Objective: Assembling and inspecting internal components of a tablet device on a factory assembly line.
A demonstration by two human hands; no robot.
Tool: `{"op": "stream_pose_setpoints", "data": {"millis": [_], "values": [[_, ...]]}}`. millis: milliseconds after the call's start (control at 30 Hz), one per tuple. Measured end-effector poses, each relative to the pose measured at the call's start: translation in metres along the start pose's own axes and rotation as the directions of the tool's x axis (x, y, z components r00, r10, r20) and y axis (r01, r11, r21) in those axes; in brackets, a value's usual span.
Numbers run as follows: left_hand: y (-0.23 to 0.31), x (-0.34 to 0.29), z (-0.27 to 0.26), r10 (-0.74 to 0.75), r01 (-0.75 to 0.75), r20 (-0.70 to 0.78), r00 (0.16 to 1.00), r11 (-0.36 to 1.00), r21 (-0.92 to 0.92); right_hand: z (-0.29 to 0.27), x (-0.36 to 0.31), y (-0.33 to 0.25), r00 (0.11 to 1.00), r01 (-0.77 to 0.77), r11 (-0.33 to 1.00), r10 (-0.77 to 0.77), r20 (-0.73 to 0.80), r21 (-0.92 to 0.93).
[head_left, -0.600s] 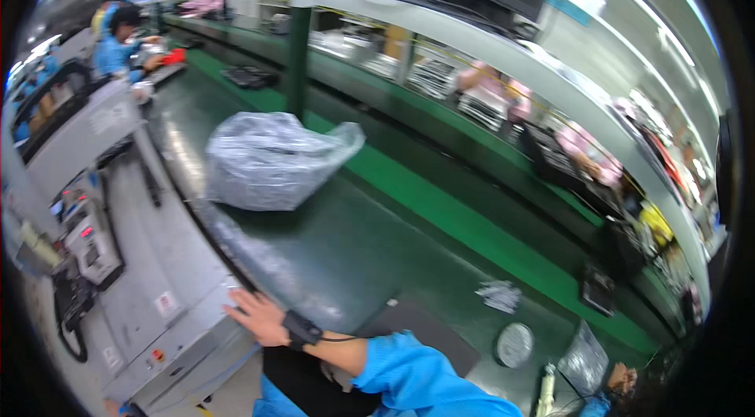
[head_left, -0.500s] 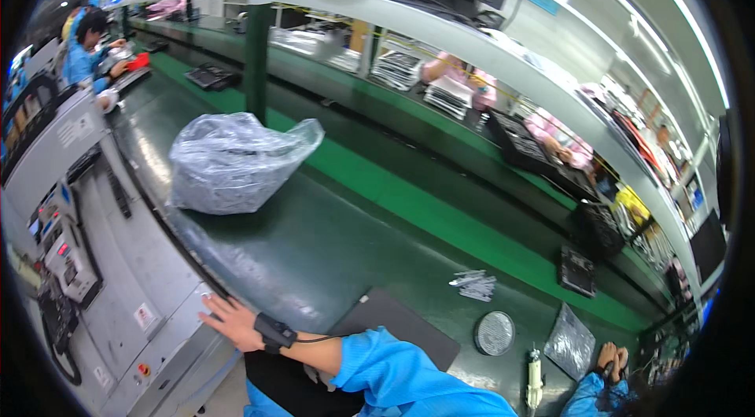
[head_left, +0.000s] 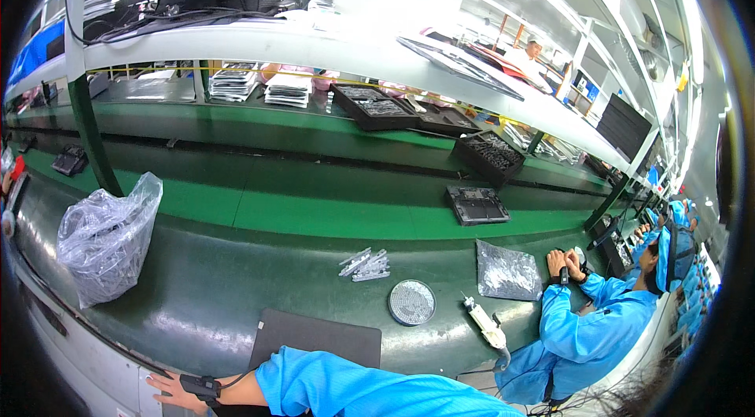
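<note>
At the lower left my left hand [head_left: 174,395], a black band on its wrist, reaches out with its fingers spread and nothing in them. It is by the pale surface [head_left: 118,374] beside the bench edge; whether it presses on it I cannot tell. My right hand is out of view. Near my blue sleeve a dark flat panel [head_left: 314,338] lies on the green bench [head_left: 212,283]. Beyond it are small grey strips [head_left: 366,264] and a round dish [head_left: 412,302] of tiny parts. A cream electric screwdriver [head_left: 486,322] lies farther right.
A clear plastic bag [head_left: 110,240] stands at the left. To the right, a co-worker in blue [head_left: 598,322] sits by a silvery bag [head_left: 507,269]. A black device part [head_left: 477,205] rests on the green strip, below black trays [head_left: 373,106] and a shelf [head_left: 330,39].
The view has swung to the right, so the bag and my left hand appear farther left and lower. The co-worker at the right now shows more fully. My left hand stays spread.
</note>
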State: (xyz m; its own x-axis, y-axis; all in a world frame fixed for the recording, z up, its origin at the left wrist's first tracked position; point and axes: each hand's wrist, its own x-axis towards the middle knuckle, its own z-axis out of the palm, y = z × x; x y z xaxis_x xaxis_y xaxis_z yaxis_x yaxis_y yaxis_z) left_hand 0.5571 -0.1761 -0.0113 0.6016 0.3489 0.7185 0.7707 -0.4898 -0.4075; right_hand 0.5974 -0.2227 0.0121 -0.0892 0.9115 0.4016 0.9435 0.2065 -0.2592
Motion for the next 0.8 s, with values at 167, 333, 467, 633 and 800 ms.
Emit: {"op": "stream_pose_setpoints", "data": {"millis": [167,333,467,633,800], "values": [[-0.022,-0.05,0.093,-0.254,0.225,0.256,0.933,0.965,0.137,0.0,0.017,-0.005,0.998,-0.036,0.997,0.032,0.053,0.072],[-0.21,-0.095,0.078,-0.532,0.537,0.325,0.782,0.84,0.082,0.024,0.049,-0.027,0.994,-0.093,0.95,0.072,0.082,0.298],[-0.415,-0.224,0.093,-0.899,0.891,0.179,0.399,0.427,0.156,-0.02,0.02,-0.021,0.991,-0.119,0.986,0.109,0.083,0.121],[-0.612,-0.375,0.056,-0.968,0.962,-0.066,-0.243,-0.249,0.108,-0.089,0.022,-0.042,0.989,-0.04,0.999,0.037,0.147,0.02],[-0.516,-0.285,0.026,-0.988,0.933,0.052,-0.146,-0.155,-0.326,-0.106,0.017,-0.039,0.991,-0.034,0.999,0.035,0.132,-0.011]]}}
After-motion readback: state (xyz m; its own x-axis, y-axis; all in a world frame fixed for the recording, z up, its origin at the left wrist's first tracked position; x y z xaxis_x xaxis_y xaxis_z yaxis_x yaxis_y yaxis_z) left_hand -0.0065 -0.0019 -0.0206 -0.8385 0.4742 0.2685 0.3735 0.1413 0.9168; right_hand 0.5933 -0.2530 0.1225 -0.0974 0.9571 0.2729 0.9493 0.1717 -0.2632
